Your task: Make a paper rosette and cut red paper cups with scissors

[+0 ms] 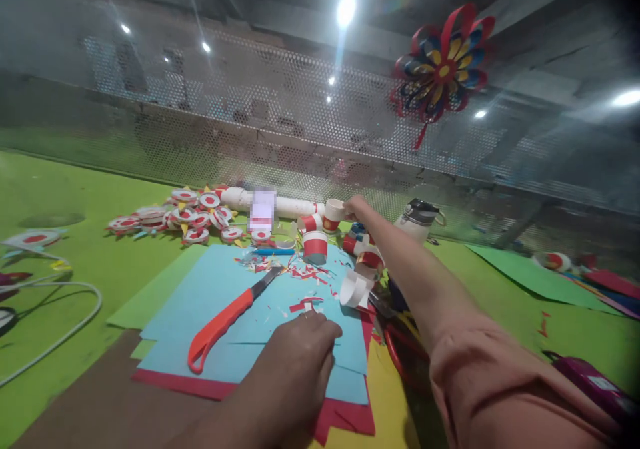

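Observation:
My right hand (358, 209) is stretched far forward, its fingers closed at the rim of a white and red paper cup (334, 216). Closer to me, my left hand (306, 350) rests over stacked light blue paper (240, 332) with its fingers curled; what they hold, if anything, is hidden. A red and white paper scrap (307, 304) lies just beyond its fingertips. To its left is an orange-handled utility knife (223, 324). Red-banded cup pieces (315, 246) and a white cut cup ring (355, 289) stand around the sheets.
Several red and white paper wheels (187, 216) are heaped at the back left beside a white tube (295, 206). A lidded bottle (419, 219) stands behind my right arm. A white cable (95, 312) runs along the left. Scissors with red handles (395, 352) lie at right.

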`<state>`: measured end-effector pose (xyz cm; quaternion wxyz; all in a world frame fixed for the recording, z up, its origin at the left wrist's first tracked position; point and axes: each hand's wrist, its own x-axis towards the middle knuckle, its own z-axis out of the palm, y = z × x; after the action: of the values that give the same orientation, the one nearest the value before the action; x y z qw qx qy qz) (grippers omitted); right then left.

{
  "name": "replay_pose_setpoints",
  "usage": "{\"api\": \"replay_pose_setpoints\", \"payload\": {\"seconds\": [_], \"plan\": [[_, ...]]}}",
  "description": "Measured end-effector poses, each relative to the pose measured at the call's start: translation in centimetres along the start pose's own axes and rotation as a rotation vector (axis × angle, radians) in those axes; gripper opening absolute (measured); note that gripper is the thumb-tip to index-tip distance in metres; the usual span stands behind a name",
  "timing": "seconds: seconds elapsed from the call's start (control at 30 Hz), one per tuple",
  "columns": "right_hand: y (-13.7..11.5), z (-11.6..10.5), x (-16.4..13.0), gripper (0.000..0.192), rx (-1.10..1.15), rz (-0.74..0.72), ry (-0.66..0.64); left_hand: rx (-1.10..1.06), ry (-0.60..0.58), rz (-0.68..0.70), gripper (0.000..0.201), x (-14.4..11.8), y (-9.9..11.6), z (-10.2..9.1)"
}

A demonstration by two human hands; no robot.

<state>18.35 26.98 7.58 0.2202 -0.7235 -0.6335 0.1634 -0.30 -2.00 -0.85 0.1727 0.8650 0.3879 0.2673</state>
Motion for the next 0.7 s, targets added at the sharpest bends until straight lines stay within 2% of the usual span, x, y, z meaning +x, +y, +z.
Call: {"api": "replay_pose_setpoints", "payload": {"seconds": [0.1, 0.2, 0.33, 0.4, 0.47, 0.53, 0.6, 0.7], "plan": [[0.0, -1.9, -0.4, 0.033, -0.040, 0.069, 0.018, -0.012, 0.016, -0.070, 0.026, 0.2, -0.3, -0.2], [0.7, -3.5, -2.2, 0.033, -0.065, 0.004, 0.032, -0.053, 0.077, -0.177, 0.027, 0.5, -0.6, -0.6], [3.0, -4.4, -8.0, 0.026, -0.093, -0.200, 0.000, -0.025, 0.125, -0.323, 0.027, 0.9, -1.5, -1.5], [4.4, -4.4, -11.8, 0.037, -0.118, -0.312, -0.013, 0.014, 0.149, -0.341, 0.027, 1.0, -2.3, -1.8], [5.8, -4.1, -15.6, 0.037, -0.141, -0.414, -0.026, 0.063, 0.201, -0.322, 0.028, 1.2, -3.2, -1.7], [6.9, -3.2, -18.7, 0.034, -0.150, -0.495, -0.048, 0.073, 0.205, -0.291, 0.032, 1.4, -4.0, -1.4], [7.7, -1.9, -21.0, 0.045, -0.154, -0.568, -0.056, 0.090, 0.175, -0.240, 0.039, 1.6, -4.6, -0.8], [8.3, 0.4, -22.6, 0.058, -0.143, -0.620, -0.044, 0.107, 0.073, -0.224, 0.048, 1.7, -5.0, -0.1]]}}
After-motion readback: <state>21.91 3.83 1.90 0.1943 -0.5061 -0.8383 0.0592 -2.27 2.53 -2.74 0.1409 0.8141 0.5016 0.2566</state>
